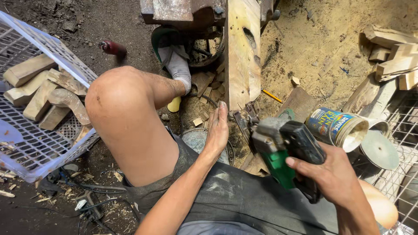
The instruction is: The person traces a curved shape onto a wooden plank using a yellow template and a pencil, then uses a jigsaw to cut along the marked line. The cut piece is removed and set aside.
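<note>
- Nearest to the camera are dark shorts (244,196) on the lap of the seated person, with the bare left knee (117,100) raised at the left.
- On the right, the right hand (333,176) is closed around the black handle of a green and black power tool (283,148); the tool points away, toward the wood.
- Near the centre, the left hand (217,128) is open, its fingers straight and together, and it reaches down next to the lower end of an upright wooden plank (241,52). I cannot tell if it touches the plank.
- Both hands are apart, the tool between them.
- Just right of the tool lies an open tin can (335,127) on its side, and beside it a round grey disc (379,150) on a wire grid.
- At the left stands a white plastic crate (26,152) with cut wooden blocks (39,93) inside.
- Small wood offcuts (209,91) lie on the dirt floor near the plank.
- Farther away, a foot in a grey sock (176,65) rests near a rusty metal machine base (183,11).
- At the far right, a pile of wood pieces (392,56) lies on sawdust.
</note>
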